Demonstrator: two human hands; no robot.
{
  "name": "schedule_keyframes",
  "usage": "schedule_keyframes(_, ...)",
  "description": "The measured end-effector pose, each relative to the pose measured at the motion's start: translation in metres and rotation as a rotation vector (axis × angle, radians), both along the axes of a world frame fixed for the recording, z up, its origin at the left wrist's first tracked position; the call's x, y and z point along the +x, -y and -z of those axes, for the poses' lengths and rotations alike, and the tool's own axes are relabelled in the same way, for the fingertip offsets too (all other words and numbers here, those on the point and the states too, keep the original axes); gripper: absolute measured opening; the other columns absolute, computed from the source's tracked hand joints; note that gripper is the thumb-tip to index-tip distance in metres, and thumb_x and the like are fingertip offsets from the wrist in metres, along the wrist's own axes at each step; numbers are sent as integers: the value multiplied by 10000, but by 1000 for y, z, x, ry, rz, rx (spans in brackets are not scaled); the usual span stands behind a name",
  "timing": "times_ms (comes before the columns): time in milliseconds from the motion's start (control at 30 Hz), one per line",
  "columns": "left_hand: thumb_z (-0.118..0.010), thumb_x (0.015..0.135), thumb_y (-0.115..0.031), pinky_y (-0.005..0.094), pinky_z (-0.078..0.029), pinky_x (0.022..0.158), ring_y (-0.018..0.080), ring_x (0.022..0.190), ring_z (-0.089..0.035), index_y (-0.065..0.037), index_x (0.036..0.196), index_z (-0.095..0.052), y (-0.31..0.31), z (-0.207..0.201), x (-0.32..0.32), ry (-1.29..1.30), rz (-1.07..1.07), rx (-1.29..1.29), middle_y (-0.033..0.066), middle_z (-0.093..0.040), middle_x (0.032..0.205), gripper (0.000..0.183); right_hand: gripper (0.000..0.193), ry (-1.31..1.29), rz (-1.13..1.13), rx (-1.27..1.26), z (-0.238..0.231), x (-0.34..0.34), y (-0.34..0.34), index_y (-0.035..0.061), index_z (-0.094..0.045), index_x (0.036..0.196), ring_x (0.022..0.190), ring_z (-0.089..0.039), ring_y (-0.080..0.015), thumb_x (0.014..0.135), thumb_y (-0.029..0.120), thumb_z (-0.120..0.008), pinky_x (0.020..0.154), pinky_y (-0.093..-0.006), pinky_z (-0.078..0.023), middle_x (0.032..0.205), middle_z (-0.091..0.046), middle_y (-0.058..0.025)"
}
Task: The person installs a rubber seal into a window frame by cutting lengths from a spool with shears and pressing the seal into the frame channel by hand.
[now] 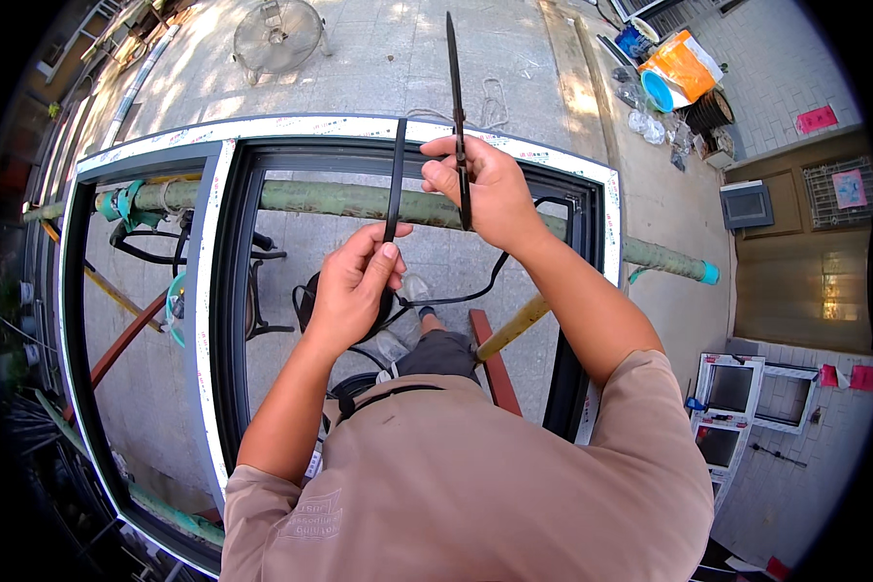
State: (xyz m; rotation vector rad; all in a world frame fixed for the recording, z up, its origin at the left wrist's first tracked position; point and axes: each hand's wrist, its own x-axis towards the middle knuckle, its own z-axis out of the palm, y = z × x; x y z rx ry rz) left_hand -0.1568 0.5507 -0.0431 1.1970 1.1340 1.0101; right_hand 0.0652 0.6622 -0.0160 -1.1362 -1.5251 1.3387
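My left hand pinches a flat black rubber strip between thumb and fingers; its free end points up and away from me. To its right, my right hand is closed around a pair of dark scissors, seen nearly edge-on with the blades upward. The scissors are apart from the strip. Both hands are above a large dark window frame with white protective film on its faces. A further length of black strip loops from below my left hand toward the frame's right side.
A green pole runs crosswise under the frame, and red-brown bars stand below it. A round fan guard lies on the paving beyond. An orange bag and a blue bucket are at far right; small white frames lean at right.
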Motion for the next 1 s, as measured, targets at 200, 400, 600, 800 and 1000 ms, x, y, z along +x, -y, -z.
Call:
schedule_keyframes(200, -588, 1211, -157, 262, -565, 802, 100, 855, -686, 6, 1412, -689, 12, -17, -13, 59, -59, 44, 30, -705, 978, 278, 338, 50, 51, 5, -1, 11, -4, 0, -740, 1263, 911, -757, -112, 1076, 269, -823, 831, -280, -579, 942, -750, -6)
schedule_keyframes(400, -597, 1206, -160, 244, -532, 733, 82, 789, -636, -16, 1385, -687, 23, -18, -32, 65, -168, 21, 22, -696, 968, 247, 324, 84, 26, 70, 5, 7, -3, -1, -739, 1258, 882, -743, -108, 1080, 258, -818, 804, -275, -562, 919, -733, -5)
schedule_keyframes(600, -666, 1161, -146, 209, -400, 642, 33, 745, -553, -66, 1297, -685, 19, 22, -19, 131, -130, -118, 0, -680, 960, 159, 324, 52, 101, 68, 4, 9, -10, -2, -762, 1218, 824, -734, -108, 1095, 295, -804, 774, -270, -565, 981, -758, -24)
schedule_keyframes(800, -720, 1136, -230, 243, -327, 532, 34, 600, -478, -45, 1191, -778, 10, 69, 39, 93, 26, -438, -77, -575, 751, 201, 394, 59, 195, 108, -4, 15, -11, 7, -778, 1175, 798, -710, -94, 1110, 396, -780, 734, -265, -538, 830, -753, -22)
schedule_keyframes(1000, -572, 1212, -348, 333, -578, 827, 141, 865, -661, -39, 1430, -747, -2, 103, 86, -73, 85, -283, 55, -755, 1035, 416, 402, 110, 205, 129, -2, 15, -10, -1, -775, 1165, 772, -690, -92, 1113, 398, -774, 724, -274, -532, 828, -739, -20)
